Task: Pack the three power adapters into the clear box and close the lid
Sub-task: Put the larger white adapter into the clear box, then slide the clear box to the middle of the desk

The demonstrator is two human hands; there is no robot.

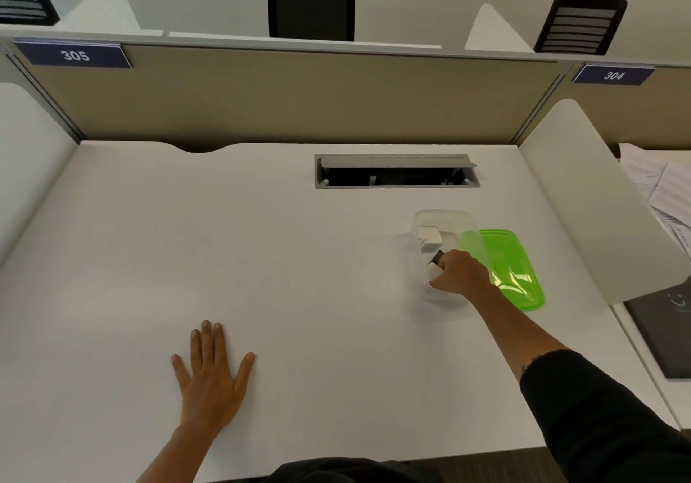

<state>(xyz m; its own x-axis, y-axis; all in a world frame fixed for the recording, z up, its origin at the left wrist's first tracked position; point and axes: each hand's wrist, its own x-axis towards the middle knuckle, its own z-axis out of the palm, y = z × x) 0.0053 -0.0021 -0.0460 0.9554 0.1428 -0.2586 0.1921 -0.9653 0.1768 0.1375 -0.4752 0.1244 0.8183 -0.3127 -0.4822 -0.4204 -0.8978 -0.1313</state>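
The clear box (445, 217) stands on the right side of the white desk, lid off. White power adapters (430, 237) lie in its far end. My right hand (458, 271) reaches into the near end of the box, shut on another white adapter (435, 263) with a dark end. The green lid (512, 265) lies flat just right of the box, partly behind my wrist. Flat on the desk near the front left rests my left hand (211, 374), fingers spread and holding nothing.
A grey cable hatch (396, 171) is open in the desk behind the box. A beige partition (284, 97) walls the back, white side panels (594, 202) flank the desk. Papers (662, 191) and a dark pad (669, 336) lie on the neighbouring desk to the right.
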